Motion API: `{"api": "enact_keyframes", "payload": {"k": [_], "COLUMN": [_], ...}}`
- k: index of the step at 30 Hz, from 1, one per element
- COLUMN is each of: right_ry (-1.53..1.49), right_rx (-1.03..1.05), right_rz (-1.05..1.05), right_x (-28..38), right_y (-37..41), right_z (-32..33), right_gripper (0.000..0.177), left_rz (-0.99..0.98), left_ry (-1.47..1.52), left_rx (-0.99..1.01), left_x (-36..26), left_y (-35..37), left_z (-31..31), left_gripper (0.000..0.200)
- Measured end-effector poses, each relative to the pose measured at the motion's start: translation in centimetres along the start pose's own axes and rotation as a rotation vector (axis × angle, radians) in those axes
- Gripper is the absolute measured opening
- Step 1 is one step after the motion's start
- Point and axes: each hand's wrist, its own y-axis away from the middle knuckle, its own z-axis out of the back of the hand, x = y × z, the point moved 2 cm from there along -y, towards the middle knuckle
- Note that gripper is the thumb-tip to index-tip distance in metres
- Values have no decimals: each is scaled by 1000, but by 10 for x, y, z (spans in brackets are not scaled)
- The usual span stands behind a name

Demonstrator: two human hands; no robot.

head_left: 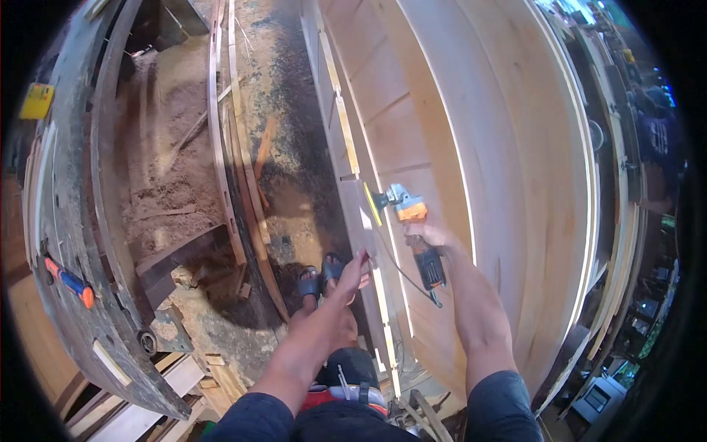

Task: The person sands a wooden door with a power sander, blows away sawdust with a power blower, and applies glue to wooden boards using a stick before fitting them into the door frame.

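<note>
My right hand [431, 234] is wrapped round the body of an orange, grey and black angle grinder [409, 208]. Its disc, seen edge-on with a yellow rim [373, 204], is at the long edge of a pale wooden panel [398, 132]. From the grinder's rear end a dark cord [401, 272] trails off. My left hand [356, 277] is beside the same panel edge, below the disc, with thumb and fingers apart and no object visible in it. Whether its fingertips touch the wood is hard to tell.
A worn workbench [70, 191] on the left bears an orange-and-blue-handled tool [70, 283] and a yellow object [37, 101]. Long wood strips [239, 140] and sawdust cover the floor. More boards [615, 184] stand at right. My sandaled feet [309, 281] are beside the panel.
</note>
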Motion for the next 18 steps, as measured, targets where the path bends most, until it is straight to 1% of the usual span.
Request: {"api": "enact_keyframes", "payload": {"k": [2, 4, 5, 8, 11, 12, 13, 14, 17, 18], "right_ry": [-45, -36, -33, -16, -58, -19, 18, 55, 25, 51], "right_rx": [-64, -40, -32, -25, -131, -128, -122, -117, -41, -79], "right_rz": [24, -49, -80, -131, -76, -109, -145, -182, -178, -161], "right_x": [-19, -36, -42, -76, -120, -129, -139, -150, -188, -216], "right_y": [10, 25, 32, 57, 81, 90, 101, 112, 141, 150], "right_z": [-1, -3, -2, -2, -2, -1, -2, -2, -2, 1], "right_gripper": [50, 50, 50, 64, 49, 51, 53, 54, 60, 61], "left_rz": [-68, -132, -134, -53, -61, -58, -72, -69, -90, -85], "left_ry": [10, 20, 39, 159, 117, 97, 60, 80, 144, 127], "left_rx": [27, 35, 20, 1, 107, 141, 90, 95, 136, 126], "left_x": [4, 24, 34, 45, 53, 52, 57, 61, 74, 78], "left_y": [-10, -16, -18, -11, -18, -19, -21, -23, -28, -22], "left_z": [4, 10, 12, 12, 25, 27, 28, 30, 39, 36], "left_gripper": [82, 79, 77, 78, 86, 88, 92, 93, 95, 94]}}
